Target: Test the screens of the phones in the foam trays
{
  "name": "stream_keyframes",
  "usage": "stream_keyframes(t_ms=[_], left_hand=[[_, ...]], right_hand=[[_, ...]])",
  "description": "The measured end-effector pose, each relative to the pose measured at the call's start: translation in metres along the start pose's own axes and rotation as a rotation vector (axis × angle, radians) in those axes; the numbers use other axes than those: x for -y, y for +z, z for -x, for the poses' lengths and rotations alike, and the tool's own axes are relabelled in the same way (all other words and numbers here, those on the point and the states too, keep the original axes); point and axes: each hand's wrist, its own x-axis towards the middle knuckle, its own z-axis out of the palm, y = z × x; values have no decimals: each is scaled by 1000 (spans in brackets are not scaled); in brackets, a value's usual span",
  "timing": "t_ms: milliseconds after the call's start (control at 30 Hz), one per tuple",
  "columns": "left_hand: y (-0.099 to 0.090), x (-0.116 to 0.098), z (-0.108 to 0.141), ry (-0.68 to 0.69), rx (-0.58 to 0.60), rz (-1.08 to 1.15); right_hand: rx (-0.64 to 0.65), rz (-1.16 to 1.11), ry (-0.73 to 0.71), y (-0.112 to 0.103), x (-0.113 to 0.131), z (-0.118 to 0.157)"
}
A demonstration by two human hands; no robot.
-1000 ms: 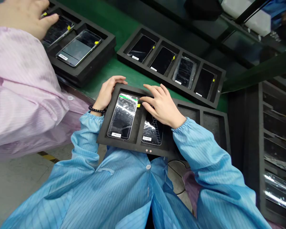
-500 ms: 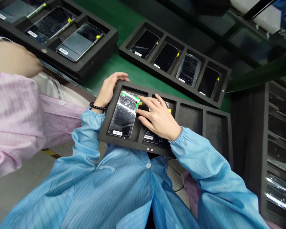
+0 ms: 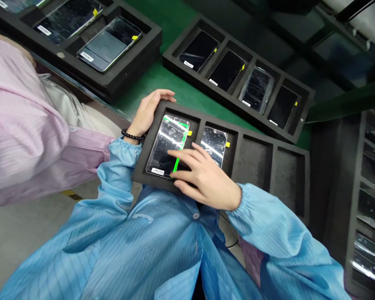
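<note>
A black foam tray [image 3: 146,148] rests against my front, with my left hand [image 3: 150,109] wrapped round its far left corner. In its leftmost compartment lies a smartphone [image 3: 162,152], screen up, with a white label at the near end and a yellow tab at the side. A green line runs along the screen's top and right side. My right hand [image 3: 208,179] is over it with fingers spread, a fingertip at the screen's lower right edge. Partly hidden under that hand, a second smartphone [image 3: 215,143] lies in the adjoining compartment.
Beyond, on the green bench [image 3: 137,89], stand another tray of phones [image 3: 228,89] and a stacked tray [image 3: 128,77] at left. A co-worker's pink sleeve [image 3: 25,125] is close on my left. More trays [image 3: 356,200] stand at right.
My right hand has slid down the phone toward me. The green line now reaches down the screen's right side to near the bottom. The co-worker's hand at left has drawn back mostly out of view.
</note>
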Motion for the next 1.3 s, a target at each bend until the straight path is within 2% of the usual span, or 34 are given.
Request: stream_keyframes(t_ms=[100, 233, 467, 633, 1033, 1300], left_hand=[[0, 0, 0, 2, 0, 9], [1, 0, 1, -10, -15, 30], [1, -1, 2, -4, -20, 29], [2, -2, 2, 3, -23, 31], [2, 1, 0, 1, -20, 39], [1, 2, -1, -2, -22, 30]], right_hand=[[-78, 32, 88, -7, -19, -24], [-131, 165, 197, -4, -41, -56], [-120, 264, 176, 8, -54, -78], [-109, 256, 138, 10, -43, -74], [-37, 126, -153, 33, 14, -42], [-28, 97, -157, 31, 14, -40]])
